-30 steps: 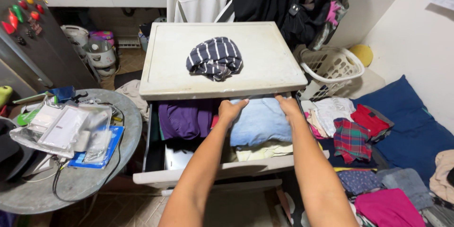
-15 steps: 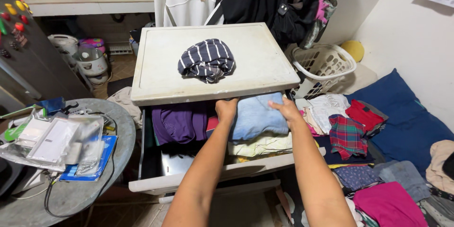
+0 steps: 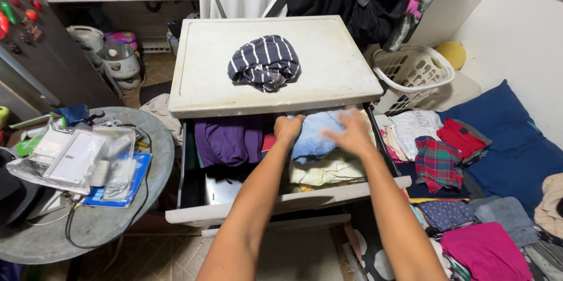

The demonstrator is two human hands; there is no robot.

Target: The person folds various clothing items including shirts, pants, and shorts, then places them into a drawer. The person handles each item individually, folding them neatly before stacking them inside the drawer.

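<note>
Both hands reach into the open drawer (image 3: pixel 281 205) at the centre of the frame. The left hand (image 3: pixel 288 128) is curled, its fingers closed on the left edge of a folded light blue garment (image 3: pixel 316 134); the right hand (image 3: pixel 352 134) is smeared by motion blur above the same garment, fingers seemingly spread, and I cannot tell whether it grips or only touches the cloth. The garment's far edge disappears under the overhanging top of the white plastic cabinet (image 3: pixel 328 82), so its full shape is hidden. What shows is pale blue, soft and folded, lying on a pale yellow folded piece (image 3: pixel 322 171). Just left of it in the drawer lies a purple garment (image 3: pixel 229 140), with a sliver of red between them. On the cabinet top, in the upper middle, sits a crumpled navy cloth with white stripes (image 3: pixel 264 61). At right lie a white laundry basket (image 3: pixel 416 70) and loose clothes (image 3: pixel 434 158) on the floor; at lower left, a round desk (image 3: pixel 117 222) carries plastic packets and cables.
</note>
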